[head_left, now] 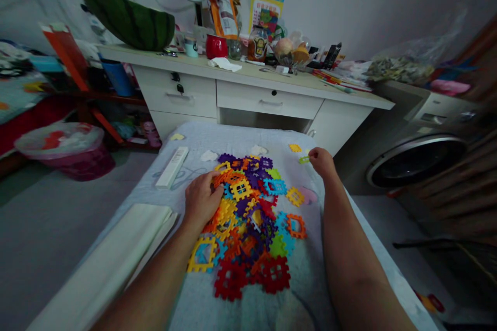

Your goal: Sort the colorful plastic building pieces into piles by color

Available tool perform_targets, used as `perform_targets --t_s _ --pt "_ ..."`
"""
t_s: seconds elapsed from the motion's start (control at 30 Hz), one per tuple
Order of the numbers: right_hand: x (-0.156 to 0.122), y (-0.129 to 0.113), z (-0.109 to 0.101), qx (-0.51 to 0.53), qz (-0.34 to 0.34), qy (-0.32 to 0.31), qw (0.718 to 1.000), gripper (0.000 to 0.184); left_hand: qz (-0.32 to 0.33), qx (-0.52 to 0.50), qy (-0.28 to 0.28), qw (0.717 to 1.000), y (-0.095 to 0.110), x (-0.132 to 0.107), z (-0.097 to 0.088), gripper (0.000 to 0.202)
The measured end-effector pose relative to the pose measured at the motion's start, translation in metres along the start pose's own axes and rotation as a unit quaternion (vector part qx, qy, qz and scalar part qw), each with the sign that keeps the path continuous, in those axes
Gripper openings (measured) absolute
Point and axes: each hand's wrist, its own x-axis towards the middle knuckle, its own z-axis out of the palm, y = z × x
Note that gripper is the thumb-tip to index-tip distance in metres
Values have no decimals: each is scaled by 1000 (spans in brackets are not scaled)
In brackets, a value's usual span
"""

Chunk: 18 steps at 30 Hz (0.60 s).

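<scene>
A heap of colourful notched plastic building pieces (241, 189) lies on the cloth-covered surface. At the heap's left edge rests my left hand (204, 197), thumb and index finger apart against orange and yellow pieces. Its other fingertips are partly hidden. My right hand (321, 160) is closed beyond the heap's right side, pinching a small light-green building piece (304, 159) just above or on the cloth; I cannot tell which. Close by lies a yellow piece (295, 148), apart from the heap. Nearer me are a yellow piece (295, 196) and an orange square frame (296, 226).
To the left lie a white box (173, 167) and a folded pale sheet (128, 238). A white desk (267, 94) behind carries a watermelon piece (130, 19), jars and a red pot (216, 47). A washing machine (411, 129) stands right, a pink bin (70, 158) left.
</scene>
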Motion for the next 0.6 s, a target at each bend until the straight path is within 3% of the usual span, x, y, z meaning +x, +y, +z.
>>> perform_targets --t_s 0.17,0.27,0.43,0.6 --pt "0 14 -3 -33 26 -116 992 16 -1 0 1 1000 -1 0 1 34" --pt "-1 16 -4 -42 45 -155 986 11 -5 -2 -1 1000 0 0 0 35" --pt "-7 11 8 -82 69 -145 984 55 -11 -6 -4 1000 1 0 0 35" --pt "-9 6 18 -121 62 -137 981 53 -10 -9 -3 1000 1 0 0 35"
